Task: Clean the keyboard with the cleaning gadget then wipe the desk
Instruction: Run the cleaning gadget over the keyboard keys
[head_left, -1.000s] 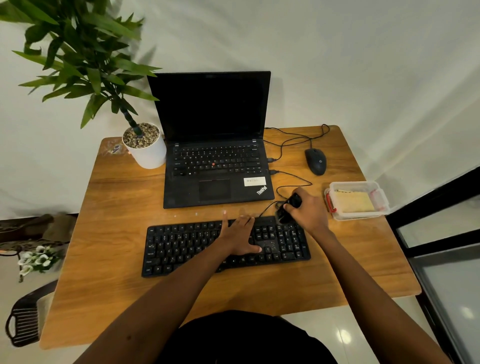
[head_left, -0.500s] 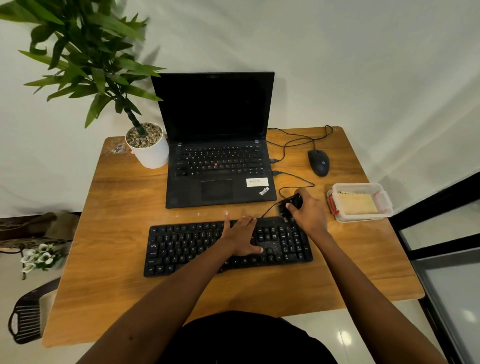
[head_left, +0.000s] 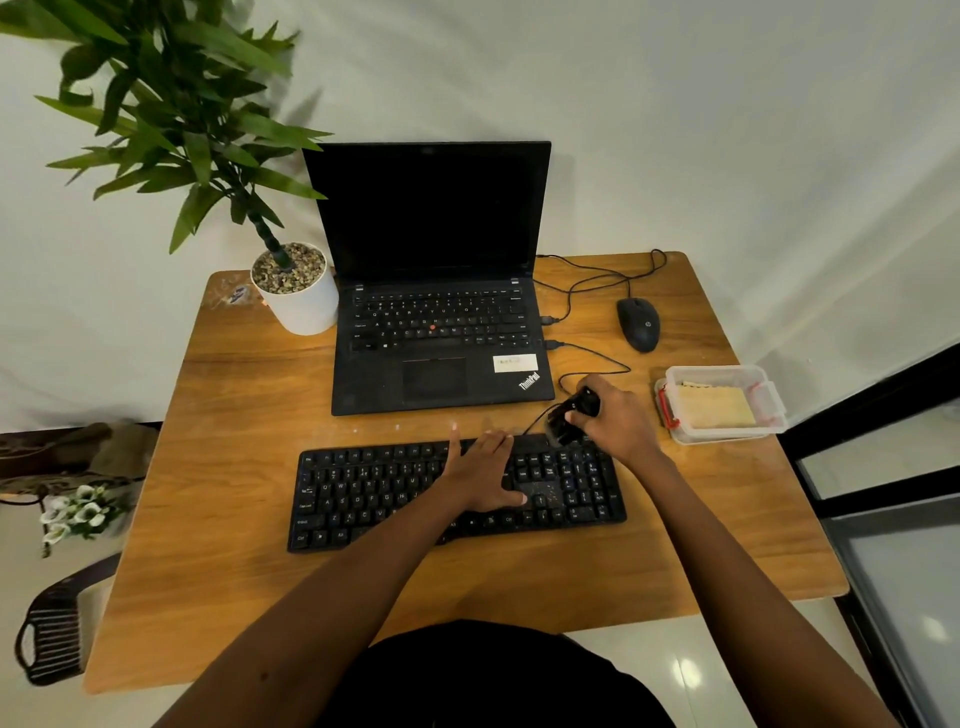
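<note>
Seen from the head camera, a black keyboard lies on the wooden surface, in front of an open black laptop with a dark screen. The left hand rests flat on the right-centre keys, its fingers straight and spread apart, the thumb pointing right across the keys. The right hand grips a small black cleaning gadget, fingers curled tightly around it. The gadget sits at the keyboard's far right corner, its lower end at the rear edge of the keys; whether it touches them I cannot tell. Pale specks show on the keys near the left thumb. Right of that hand stands a clear plastic container holding a yellow cloth. A black mouse lies behind, its cable looping to the laptop. A white plant pot stands left of the laptop.
</note>
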